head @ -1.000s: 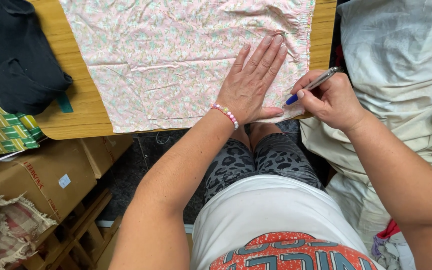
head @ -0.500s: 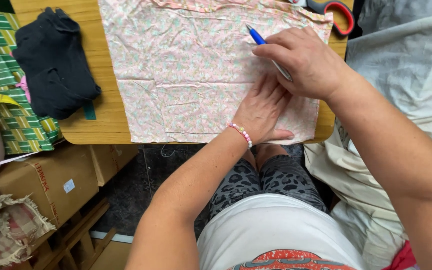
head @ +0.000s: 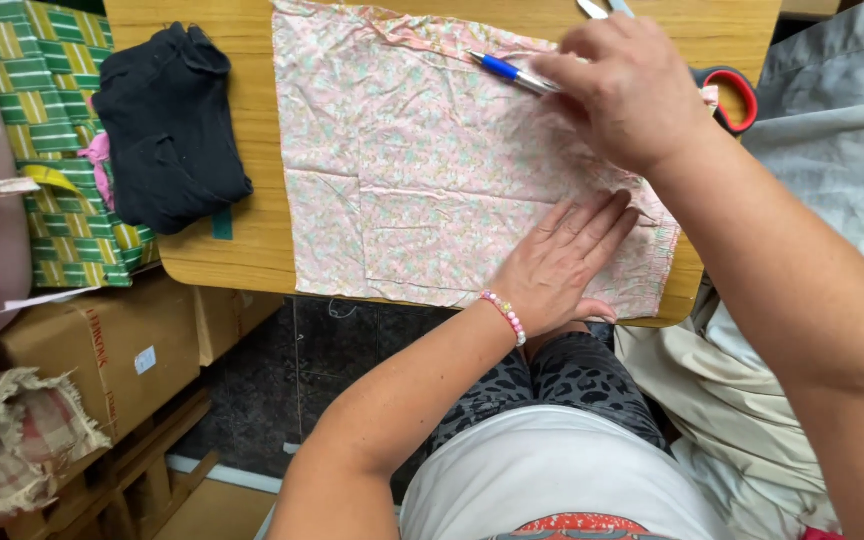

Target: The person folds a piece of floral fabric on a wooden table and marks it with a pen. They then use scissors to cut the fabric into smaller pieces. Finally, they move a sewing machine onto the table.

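Observation:
A pink floral cloth (head: pixel 422 160) lies spread flat on a wooden table (head: pixel 232 250). My left hand (head: pixel 562 265) presses flat on the cloth near its front right corner, fingers apart, a bead bracelet on the wrist. Farther back, my right hand (head: pixel 632 90) holds a blue pen (head: pixel 507 70) with its tip pointing left over the cloth's far edge.
A folded black garment (head: pixel 167 125) sits on the table's left part, beside a green striped fabric (head: pixel 47 130). Red-handled scissors (head: pixel 737 90) lie at the far right. Cardboard boxes (head: pixel 102 350) stand on the floor at left; grey cloth (head: pixel 842 130) hangs at right.
My right hand with the pen has moved from the cloth's near right corner up to its far edge. My left hand stays pressed on the cloth.

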